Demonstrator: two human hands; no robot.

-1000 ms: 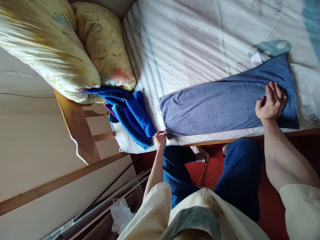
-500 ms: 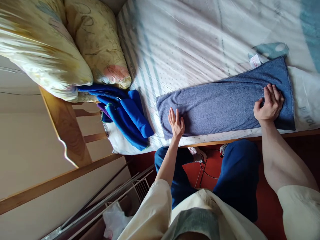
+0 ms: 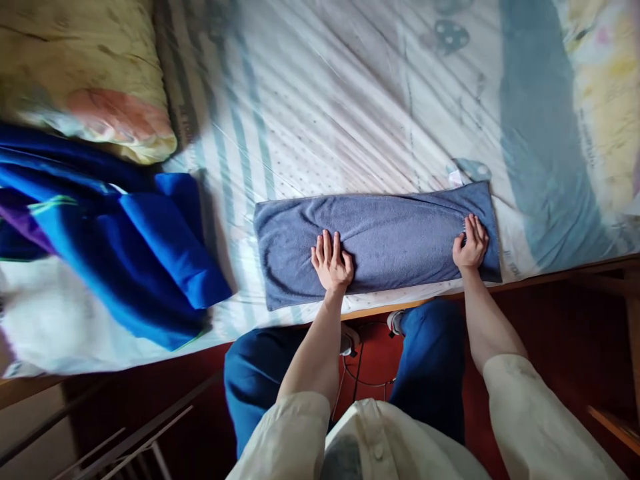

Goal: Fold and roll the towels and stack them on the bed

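Observation:
A grey-blue towel, folded into a long strip, lies across the bed near its front edge. My left hand rests flat on the towel left of its middle, fingers stretched out and together. My right hand presses on the towel's right end, fingers lying on the cloth and slightly curled. Neither hand holds anything. A small white label sticks out at the towel's far right corner.
The striped and dotted bedsheet covers the mattress. A pile of bright blue cloth lies at the left, below a yellow pillow. The bed's wooden edge runs along the front; red floor and metal rack bars lie below.
My left hand moved from the towel's left corner onto the towel and then rightward along it. The view swung left to right and upright. My right hand stayed on the right end.

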